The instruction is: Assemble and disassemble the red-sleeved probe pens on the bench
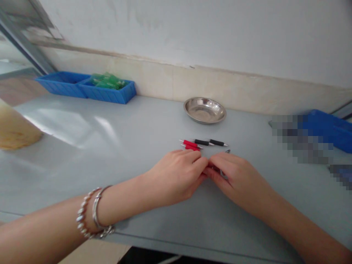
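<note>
Head view: left grip [176, 174] and right grip [239, 174] fingertip to fingertip over the worktop [154, 121].
Fingers on both sides curl inward; a small dark-and-silvery piece [216, 169] shows beneath my right fingers, mostly hidden, so I cannot tell how far either grip is closed, or on what. Just past my left knuckles lie two red pens [190, 143], the lower one partly covered by my hand; two black pens [202, 142] lie just beyond, to their right. Farther back: shiny metal dish [205, 110] near the wall [156, 82]; at far left, two adjoining blue bins [104, 96], one holding green items [107, 80].
</note>
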### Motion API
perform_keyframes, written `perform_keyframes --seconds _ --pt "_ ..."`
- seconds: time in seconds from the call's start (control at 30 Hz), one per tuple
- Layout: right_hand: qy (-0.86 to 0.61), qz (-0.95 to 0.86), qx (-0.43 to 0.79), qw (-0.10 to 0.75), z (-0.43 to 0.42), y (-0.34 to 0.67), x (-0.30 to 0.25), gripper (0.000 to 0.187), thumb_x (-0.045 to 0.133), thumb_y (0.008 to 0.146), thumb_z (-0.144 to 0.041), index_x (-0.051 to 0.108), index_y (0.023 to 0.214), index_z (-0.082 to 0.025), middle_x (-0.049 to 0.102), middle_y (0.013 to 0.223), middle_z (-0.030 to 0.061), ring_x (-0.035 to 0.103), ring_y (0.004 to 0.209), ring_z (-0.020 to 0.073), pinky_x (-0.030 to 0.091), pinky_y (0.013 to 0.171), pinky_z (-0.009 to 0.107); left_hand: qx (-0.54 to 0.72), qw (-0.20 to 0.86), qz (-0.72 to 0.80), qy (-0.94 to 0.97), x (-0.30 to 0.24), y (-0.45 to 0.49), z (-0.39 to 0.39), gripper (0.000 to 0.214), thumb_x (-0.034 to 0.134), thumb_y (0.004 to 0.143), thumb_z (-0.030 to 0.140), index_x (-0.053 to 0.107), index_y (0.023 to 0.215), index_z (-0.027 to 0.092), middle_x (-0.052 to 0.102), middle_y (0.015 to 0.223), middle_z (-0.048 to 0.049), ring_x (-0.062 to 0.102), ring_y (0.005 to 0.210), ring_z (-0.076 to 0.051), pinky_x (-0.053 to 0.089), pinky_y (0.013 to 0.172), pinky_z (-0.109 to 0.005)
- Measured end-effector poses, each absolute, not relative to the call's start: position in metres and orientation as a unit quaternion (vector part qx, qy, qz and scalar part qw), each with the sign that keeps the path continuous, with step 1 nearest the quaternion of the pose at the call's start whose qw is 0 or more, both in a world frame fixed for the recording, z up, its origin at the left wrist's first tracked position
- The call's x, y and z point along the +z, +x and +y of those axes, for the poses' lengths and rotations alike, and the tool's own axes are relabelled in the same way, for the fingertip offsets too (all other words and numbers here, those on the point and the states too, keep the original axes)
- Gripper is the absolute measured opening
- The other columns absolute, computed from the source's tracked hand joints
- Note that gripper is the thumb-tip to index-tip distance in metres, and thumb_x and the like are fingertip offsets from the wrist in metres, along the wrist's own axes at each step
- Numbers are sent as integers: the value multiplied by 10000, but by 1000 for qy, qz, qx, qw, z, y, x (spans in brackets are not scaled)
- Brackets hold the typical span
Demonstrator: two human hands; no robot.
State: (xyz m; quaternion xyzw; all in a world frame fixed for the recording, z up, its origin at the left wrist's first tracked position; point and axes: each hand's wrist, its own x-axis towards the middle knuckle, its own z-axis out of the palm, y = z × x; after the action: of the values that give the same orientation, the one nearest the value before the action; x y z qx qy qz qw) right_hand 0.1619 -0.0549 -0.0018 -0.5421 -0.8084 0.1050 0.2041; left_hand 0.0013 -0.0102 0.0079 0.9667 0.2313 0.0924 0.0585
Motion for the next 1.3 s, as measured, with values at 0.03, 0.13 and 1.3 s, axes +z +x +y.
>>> perform_keyframes --seconds 0.03,0.13,1.3 --pt "-543 -808 109 201 -54 162 -2 158 445 838 -163 530 707 -136 563 696 44 495 660 170 363 605 296 88 59 233 967 8 1 -10 128 426 842 203 520 828 116 572 830 -68 539 741 -166 458 666 -284" --pt "-546 -807 118 194 -53 163 -3 166 437 844 -169 535 714 -135 572 708 46 504 672 172 373 613 300 81 59 235 967 6 2 -9 148 416 851 218 522 841 115 574 835 -69 548 765 -174 462 684 -293" --pt "-558 -808 125 143 -51 164 -7 139 446 829 -161 502 701 -155 567 726 37 501 681 167 361 622 296 39 31 202 978 1 1 -8 120 459 834 195 530 881 110 561 848 -75 538 829 -185 467 761 -327"
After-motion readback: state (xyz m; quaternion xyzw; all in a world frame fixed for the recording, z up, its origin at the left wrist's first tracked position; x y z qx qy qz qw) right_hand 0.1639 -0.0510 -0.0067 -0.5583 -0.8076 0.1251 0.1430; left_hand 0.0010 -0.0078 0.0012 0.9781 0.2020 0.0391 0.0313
